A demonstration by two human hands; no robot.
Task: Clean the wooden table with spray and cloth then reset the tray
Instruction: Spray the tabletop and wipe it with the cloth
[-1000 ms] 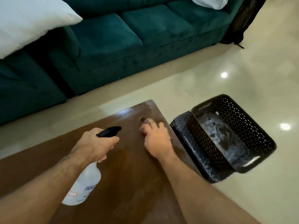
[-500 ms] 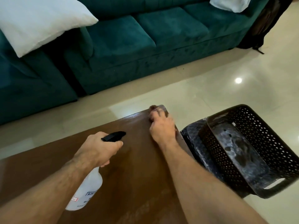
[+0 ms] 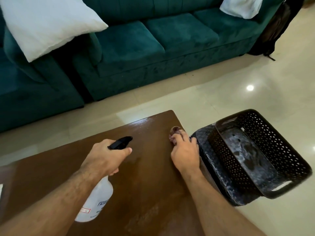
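My left hand [image 3: 105, 157] grips the neck of a white spray bottle [image 3: 97, 203] with a black trigger head, held above the wooden table [image 3: 144, 184], nozzle pointing toward the far right corner. My right hand [image 3: 185, 153] presses a small dark reddish cloth [image 3: 175, 131] onto the table near its right edge; only a bit of cloth shows past the fingertips. A dark marbled tray [image 3: 211, 167] lies on the floor beside the table's right edge. A black perforated basket [image 3: 276, 150] sits on that tray.
A teal sofa [image 3: 153, 45] stands beyond the table, with a white pillow [image 3: 46, 23] at left and another at upper right. A dark bag [image 3: 276, 26] leans by the sofa's right end. Glossy cream floor tiles surround the table.
My right hand slid with the cloth out to the table's far corner, then back along the right edge. The left hand has kept the bottle in nearly the same place.
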